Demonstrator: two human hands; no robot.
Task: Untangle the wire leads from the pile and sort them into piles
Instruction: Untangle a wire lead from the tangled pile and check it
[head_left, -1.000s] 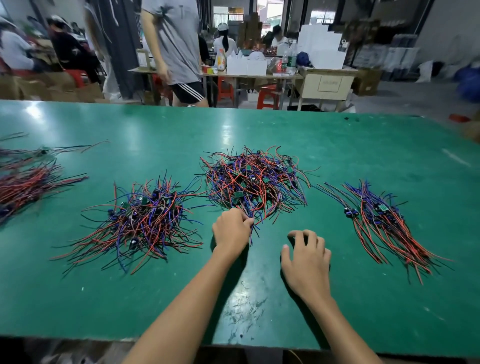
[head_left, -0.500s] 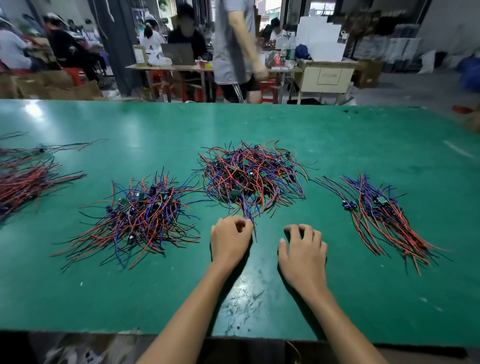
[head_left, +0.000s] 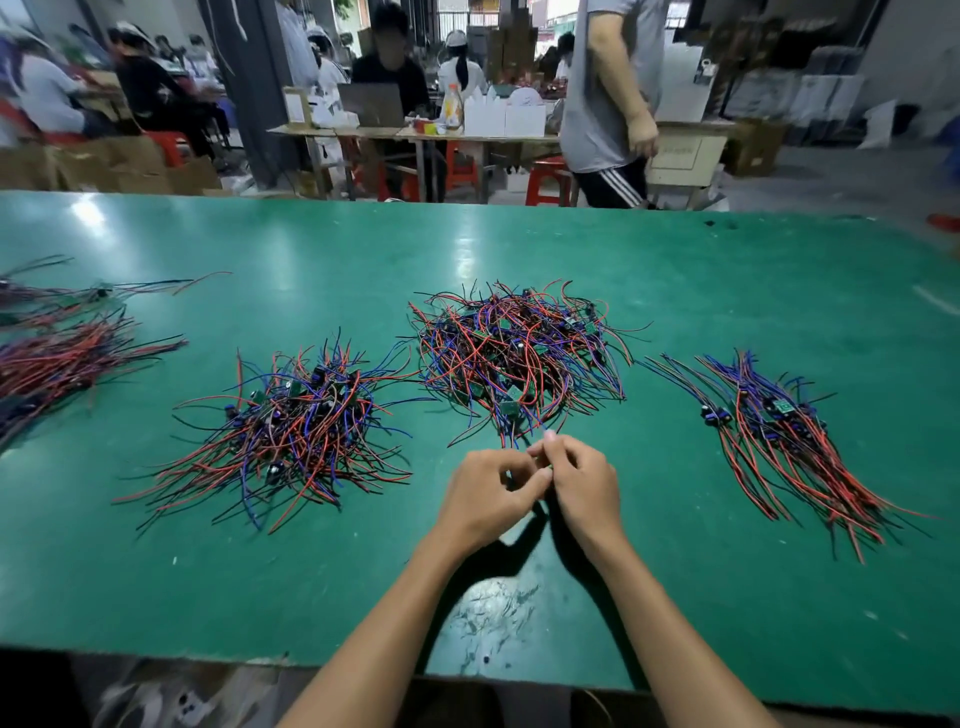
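Both hands meeting at near edge of centre tangled pile (head_left: 519, 358) on green table (head_left: 675, 291): left hand (head_left: 485, 499) & right hand (head_left: 584, 483), fingers curled, pinching wire ends trailing from it. Step: teasing one lead free; next, prob. pulling gently toward sorted pile (head_left: 789, 436) at right

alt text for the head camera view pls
Both hands, left hand and right hand, meet fingertip to fingertip, pinching wire ends from the tangled middle pile on a green table; another tangle lies left, a straightened pile right.
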